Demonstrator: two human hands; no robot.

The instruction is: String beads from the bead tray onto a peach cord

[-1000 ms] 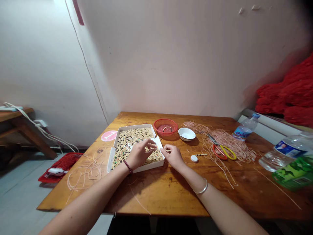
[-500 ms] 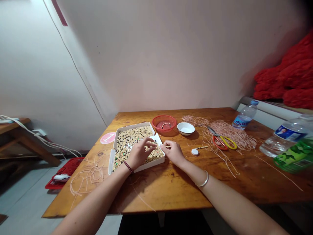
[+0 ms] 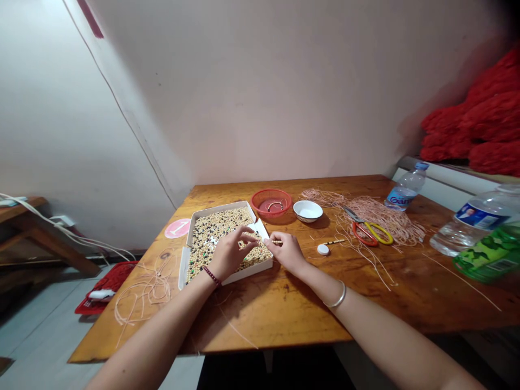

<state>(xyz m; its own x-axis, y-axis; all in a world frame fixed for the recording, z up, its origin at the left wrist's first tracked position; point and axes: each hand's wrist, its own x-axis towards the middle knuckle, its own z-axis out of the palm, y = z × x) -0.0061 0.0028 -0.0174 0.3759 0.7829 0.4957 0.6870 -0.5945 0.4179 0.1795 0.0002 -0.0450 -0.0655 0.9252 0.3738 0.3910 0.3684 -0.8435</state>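
Observation:
A white cardboard box (image 3: 187, 269) full of small cream beads, mixed with black, green and white ones, lies on the wooden table. Over its right part is my left hand (image 3: 231, 249), thumb and fingertips brought together in a pinch; whatever is between them is too small to make out. Just past the box's right edge, my right hand (image 3: 288, 251) is closed on a short strand of beads (image 3: 277, 242), cream with dark ones. A white flap of the box stands up between the two hands.
Behind are a red plastic basket (image 3: 271, 192) with a beaded strand inside and a white bowl (image 3: 307, 209). To the right lie a white cap (image 3: 323, 249), scissors (image 3: 368, 230), a heap of pink cord (image 3: 400, 222) and bottles (image 3: 406, 187). Loose cord (image 3: 142, 295) lies front left.
The view has shifted slightly. My right hand has turned a little, and the strand in it shows more clearly. My left hand stays over the box, its fingertips still together.

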